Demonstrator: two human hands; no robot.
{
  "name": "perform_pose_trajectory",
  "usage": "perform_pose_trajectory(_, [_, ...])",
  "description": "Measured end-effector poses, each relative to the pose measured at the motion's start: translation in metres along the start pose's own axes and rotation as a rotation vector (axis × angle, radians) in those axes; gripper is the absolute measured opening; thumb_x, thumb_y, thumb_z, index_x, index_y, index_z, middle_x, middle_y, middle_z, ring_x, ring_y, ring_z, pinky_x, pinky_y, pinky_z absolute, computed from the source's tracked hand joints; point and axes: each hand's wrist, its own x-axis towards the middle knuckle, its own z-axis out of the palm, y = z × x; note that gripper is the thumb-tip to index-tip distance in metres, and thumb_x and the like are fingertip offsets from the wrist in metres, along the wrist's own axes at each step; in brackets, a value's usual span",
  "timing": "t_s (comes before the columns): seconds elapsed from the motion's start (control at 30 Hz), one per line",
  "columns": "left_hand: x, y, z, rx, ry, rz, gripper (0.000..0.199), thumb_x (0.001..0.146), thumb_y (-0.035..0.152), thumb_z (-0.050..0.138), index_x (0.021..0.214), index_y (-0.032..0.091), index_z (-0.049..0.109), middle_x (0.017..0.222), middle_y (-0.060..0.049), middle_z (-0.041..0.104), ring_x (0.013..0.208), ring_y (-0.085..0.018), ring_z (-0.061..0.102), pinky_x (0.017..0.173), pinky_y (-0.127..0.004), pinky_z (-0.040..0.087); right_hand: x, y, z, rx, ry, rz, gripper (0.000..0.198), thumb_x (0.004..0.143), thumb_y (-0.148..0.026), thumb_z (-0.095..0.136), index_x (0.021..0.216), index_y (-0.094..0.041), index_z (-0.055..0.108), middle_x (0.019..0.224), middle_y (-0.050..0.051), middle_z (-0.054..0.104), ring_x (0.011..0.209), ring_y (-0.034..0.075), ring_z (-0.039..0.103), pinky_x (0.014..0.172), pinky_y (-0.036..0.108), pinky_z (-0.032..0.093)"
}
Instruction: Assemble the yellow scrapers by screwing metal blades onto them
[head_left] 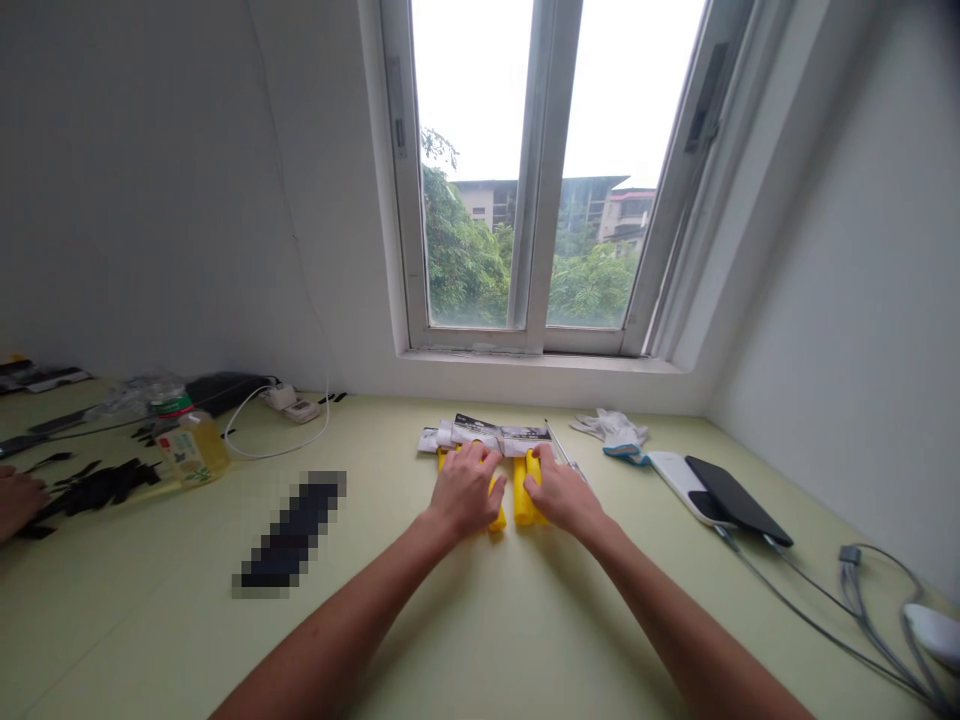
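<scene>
My left hand [466,490] is closed over yellow tube-like pieces, whose ends show past its fingers and below the palm. Just to its right, my right hand [561,490] has its fingers curled on another yellow tube [521,490], which lies lengthwise on the table. The fingers cover much of the yellow pieces, so I cannot tell exactly what they are. Behind both hands lie printed black-and-white packages [517,436]. A thin metal rod [556,440] slants beside my right hand.
On the table [495,640], a white-and-blue glove [615,430], a white power bank [686,485] and a dark phone [739,498] with cables are at right. At left stand a drink bottle [189,440] and black strips [109,485], near another person's hand [19,500].
</scene>
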Motion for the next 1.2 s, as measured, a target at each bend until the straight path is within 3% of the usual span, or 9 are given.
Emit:
perform_pose_trajectory(0.13, [0.028, 0.013, 0.011, 0.055, -0.057, 0.095, 0.031, 0.087, 0.032, 0.046, 0.117, 0.031, 0.054, 0.111, -0.008, 0.055, 0.106, -0.026, 0.047, 0.087, -0.038, 0.038, -0.004, -0.005, -0.007, 0.004, 0.008, -0.043, 0.034, 0.089, -0.035, 0.040, 0.118, -0.017, 0.039, 0.081, 0.009, 0.067, 0.074, 0.025, 0.064, 0.058, 0.027, 0.029])
perform_pose_trajectory(0.33, [0.066, 0.004, 0.028, 0.074, -0.098, 0.039, 0.026, 0.087, 0.025, 0.045, 0.107, 0.027, 0.062, 0.103, -0.010, 0.056, 0.103, -0.027, 0.048, 0.086, -0.040, 0.037, -0.012, -0.013, -0.015, 0.012, 0.019, -0.085, 0.040, 0.087, -0.033, 0.041, 0.122, -0.015, 0.034, 0.082, 0.009, 0.068, 0.073, 0.025, 0.064, 0.056, 0.027, 0.029])
perform_pose_trajectory(0.5, [0.071, -0.002, 0.034, 0.059, -0.097, -0.023, 0.024, 0.089, 0.027, 0.043, 0.101, 0.024, 0.064, 0.110, -0.012, 0.054, 0.107, -0.027, 0.047, 0.090, -0.041, 0.036, -0.016, -0.017, -0.016, 0.036, 0.021, -0.115, 0.040, 0.087, -0.031, 0.041, 0.123, -0.015, 0.034, 0.087, 0.011, 0.068, 0.077, 0.026, 0.065, 0.059, 0.028, 0.032])
perform_pose_trajectory(0.7, [0.076, -0.007, 0.044, -0.046, -0.129, -0.058, 0.023, 0.087, 0.026, 0.046, 0.101, 0.020, 0.062, 0.097, -0.010, 0.060, 0.094, -0.023, 0.056, 0.085, -0.032, 0.041, -0.018, -0.017, -0.018, 0.003, -0.031, -0.091, 0.043, 0.088, -0.031, 0.039, 0.127, -0.015, 0.033, 0.086, 0.011, 0.068, 0.077, 0.026, 0.065, 0.059, 0.029, 0.033])
perform_pose_trajectory(0.9, [0.080, -0.003, 0.055, -0.138, -0.093, -0.111, 0.023, 0.081, 0.029, 0.054, 0.100, 0.019, 0.064, 0.103, -0.009, 0.057, 0.090, -0.020, 0.059, 0.082, -0.027, 0.044, -0.016, -0.010, -0.014, -0.028, -0.089, -0.045, 0.061, 0.085, -0.033, 0.042, 0.140, -0.011, 0.024, 0.097, 0.016, 0.068, 0.087, 0.029, 0.065, 0.065, 0.031, 0.038])
perform_pose_trajectory(1.07, [0.064, -0.001, 0.038, -0.139, 0.025, -0.105, 0.024, 0.086, 0.033, 0.049, 0.099, 0.021, 0.064, 0.104, -0.008, 0.057, 0.101, -0.021, 0.055, 0.090, -0.029, 0.041, -0.009, -0.002, -0.003, -0.003, -0.153, -0.006, 0.064, 0.084, -0.037, 0.044, 0.141, -0.017, 0.026, 0.098, 0.014, 0.069, 0.088, 0.029, 0.065, 0.071, 0.033, 0.041])
perform_pose_trajectory(1.2, [0.034, -0.021, 0.012, -0.116, 0.122, -0.157, 0.031, 0.091, 0.034, 0.037, 0.100, 0.019, 0.063, 0.107, -0.010, 0.057, 0.103, -0.024, 0.052, 0.094, -0.038, 0.038, -0.004, -0.003, 0.004, 0.019, -0.146, 0.047, 0.062, 0.087, -0.052, 0.035, 0.141, -0.020, 0.028, 0.104, 0.014, 0.067, 0.095, 0.029, 0.063, 0.078, 0.035, 0.042])
